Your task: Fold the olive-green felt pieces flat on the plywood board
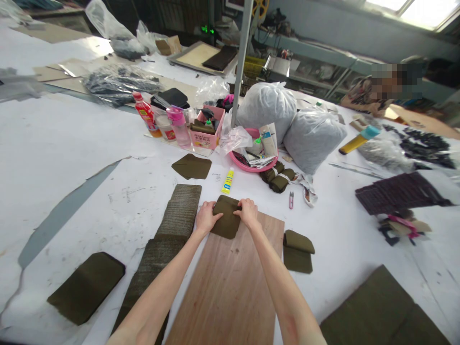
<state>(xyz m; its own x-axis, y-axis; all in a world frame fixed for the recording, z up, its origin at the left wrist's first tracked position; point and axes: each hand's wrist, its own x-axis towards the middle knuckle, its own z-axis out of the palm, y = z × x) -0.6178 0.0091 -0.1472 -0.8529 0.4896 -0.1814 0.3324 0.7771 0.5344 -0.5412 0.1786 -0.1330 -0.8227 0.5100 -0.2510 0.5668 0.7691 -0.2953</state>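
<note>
An olive-green fabric piece (227, 218) lies over the far end of a wooden board (230, 282). My left hand (207, 218) grips its left edge, thumb on top. At its upper right edge, my right hand (247, 212) pinches the cloth between thumb and fingers. Left of the board runs a long row of overlapping dark green pieces (179, 211). A folded green piece (298, 251) rests just right of the board. Beyond the held piece are a yellow glue tube (227, 181) and a pointed green piece (193, 166).
Farther back stand a red-capped bottle (146, 114), a pink box (204, 136), a pink basket (253, 167) and stuffed plastic bags (268, 108). Small pink snips (291, 200) lie right of green rolls (280, 177). A metal pole (241, 62) rises behind. Another person (366, 96) is at the far right.
</note>
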